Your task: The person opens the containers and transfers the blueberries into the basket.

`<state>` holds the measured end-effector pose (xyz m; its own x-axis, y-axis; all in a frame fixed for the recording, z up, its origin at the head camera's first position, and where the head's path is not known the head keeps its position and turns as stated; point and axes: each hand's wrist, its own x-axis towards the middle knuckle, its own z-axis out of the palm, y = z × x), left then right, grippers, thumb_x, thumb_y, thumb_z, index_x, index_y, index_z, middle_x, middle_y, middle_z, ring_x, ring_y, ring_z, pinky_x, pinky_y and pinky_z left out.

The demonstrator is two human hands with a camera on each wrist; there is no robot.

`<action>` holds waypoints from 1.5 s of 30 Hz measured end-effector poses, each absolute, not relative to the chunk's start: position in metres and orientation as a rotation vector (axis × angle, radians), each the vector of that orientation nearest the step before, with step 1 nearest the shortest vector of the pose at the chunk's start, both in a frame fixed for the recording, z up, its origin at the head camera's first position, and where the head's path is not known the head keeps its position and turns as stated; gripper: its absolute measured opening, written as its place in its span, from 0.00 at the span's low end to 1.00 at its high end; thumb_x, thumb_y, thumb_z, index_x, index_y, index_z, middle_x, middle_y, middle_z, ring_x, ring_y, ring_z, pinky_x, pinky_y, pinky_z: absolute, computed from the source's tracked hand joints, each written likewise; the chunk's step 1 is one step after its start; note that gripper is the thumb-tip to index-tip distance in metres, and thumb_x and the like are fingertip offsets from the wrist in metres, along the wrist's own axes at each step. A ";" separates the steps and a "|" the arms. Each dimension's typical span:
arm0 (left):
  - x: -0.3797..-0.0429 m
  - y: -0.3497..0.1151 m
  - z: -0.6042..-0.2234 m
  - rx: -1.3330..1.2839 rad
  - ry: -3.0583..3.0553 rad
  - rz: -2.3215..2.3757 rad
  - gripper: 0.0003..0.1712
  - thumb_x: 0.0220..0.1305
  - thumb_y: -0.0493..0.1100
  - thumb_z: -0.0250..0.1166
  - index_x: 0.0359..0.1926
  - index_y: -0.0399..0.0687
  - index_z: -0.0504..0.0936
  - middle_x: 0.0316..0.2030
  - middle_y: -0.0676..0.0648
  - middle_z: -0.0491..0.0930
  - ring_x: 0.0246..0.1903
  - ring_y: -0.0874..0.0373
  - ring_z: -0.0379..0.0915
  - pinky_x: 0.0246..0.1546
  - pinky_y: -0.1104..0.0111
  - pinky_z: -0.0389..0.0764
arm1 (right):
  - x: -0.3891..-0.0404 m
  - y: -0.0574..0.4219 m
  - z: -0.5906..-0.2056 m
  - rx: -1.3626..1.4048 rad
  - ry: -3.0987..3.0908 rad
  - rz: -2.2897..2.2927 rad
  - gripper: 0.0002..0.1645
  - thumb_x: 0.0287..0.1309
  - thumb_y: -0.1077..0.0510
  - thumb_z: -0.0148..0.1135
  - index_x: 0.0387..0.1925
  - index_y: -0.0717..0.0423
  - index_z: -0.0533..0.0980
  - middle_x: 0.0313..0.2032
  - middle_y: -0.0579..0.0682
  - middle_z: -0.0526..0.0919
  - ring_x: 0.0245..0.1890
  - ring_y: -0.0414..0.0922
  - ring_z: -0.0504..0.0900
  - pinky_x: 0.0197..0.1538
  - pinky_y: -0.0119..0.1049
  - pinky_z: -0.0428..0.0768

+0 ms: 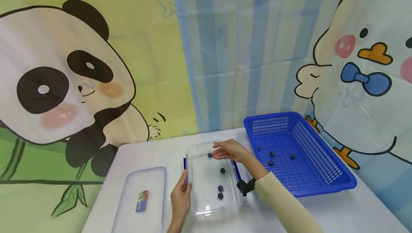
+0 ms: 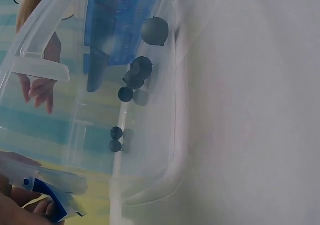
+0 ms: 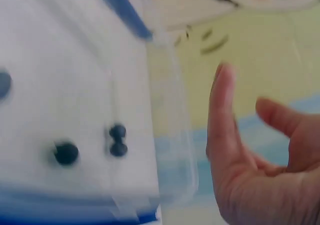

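Observation:
A clear plastic box [image 1: 206, 201] with blue side latches stands on the table, holding several loose blueberries [image 1: 222, 170]. My left hand [image 1: 181, 194] grips its left side, and in the left wrist view the fingers curl around the blue latch [image 2: 57, 205]. Over the far right part of the box hovers my right hand [image 1: 230, 150], palm inward and fingers extended. Nothing is between its thumb and fingers [image 3: 222, 100] in the right wrist view. One blueberry [image 1: 210, 155] appears right beside those fingertips in the head view.
To the right is a blue slatted basket [image 1: 322, 186] with several more blueberries [image 1: 293, 157] on its floor. A clear lid [image 1: 154, 186] with a colourful label [image 1: 142, 201] lies flat on the left. Cartoon-printed curtains [image 1: 222, 65] hang behind the white table [image 1: 180, 143].

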<state>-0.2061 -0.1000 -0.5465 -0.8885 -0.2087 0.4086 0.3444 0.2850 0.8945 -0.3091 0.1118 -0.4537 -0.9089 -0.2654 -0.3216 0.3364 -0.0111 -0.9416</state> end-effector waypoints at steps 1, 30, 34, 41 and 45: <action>-0.207 -0.100 -0.546 -0.120 -2.109 -1.636 0.25 0.55 0.21 0.57 0.57 0.27 0.70 0.57 0.33 0.68 0.56 0.42 0.65 0.52 0.74 0.70 | -0.303 0.105 -0.452 0.102 1.894 -1.991 0.25 0.64 0.55 0.54 0.52 0.72 0.70 0.35 0.62 0.83 0.30 0.49 0.85 0.39 0.38 0.84; -0.212 -0.105 -0.548 -0.033 -2.150 -1.590 0.25 0.55 0.26 0.59 0.56 0.34 0.73 0.55 0.36 0.72 0.55 0.47 0.67 0.51 0.65 0.72 | -0.364 0.061 -0.625 0.315 3.059 -0.913 0.39 0.69 0.41 0.31 0.33 0.69 0.78 0.30 0.61 0.78 0.31 0.58 0.78 0.34 0.50 0.79; -0.208 -0.104 -0.549 -0.062 -2.149 -1.598 0.25 0.55 0.25 0.59 0.56 0.32 0.73 0.55 0.35 0.71 0.55 0.46 0.67 0.51 0.66 0.72 | -0.326 0.059 -0.574 0.404 2.932 -1.058 0.32 0.70 0.46 0.37 0.31 0.69 0.77 0.26 0.59 0.78 0.24 0.54 0.78 0.25 0.43 0.78; -0.206 -0.103 -0.548 -0.053 -2.156 -1.619 0.24 0.56 0.25 0.58 0.56 0.33 0.73 0.56 0.35 0.71 0.55 0.46 0.67 0.51 0.67 0.72 | -0.273 0.057 -0.505 0.609 2.391 -1.543 0.28 0.69 0.46 0.40 0.40 0.65 0.77 0.34 0.60 0.80 0.26 0.50 0.81 0.26 0.39 0.82; -0.204 -0.102 -0.544 -0.061 -2.149 -1.652 0.24 0.56 0.25 0.58 0.56 0.32 0.72 0.56 0.34 0.70 0.55 0.44 0.67 0.51 0.65 0.72 | -0.270 0.061 -0.510 0.627 2.189 -1.678 0.27 0.70 0.48 0.37 0.46 0.61 0.77 0.42 0.57 0.80 0.35 0.52 0.82 0.34 0.40 0.83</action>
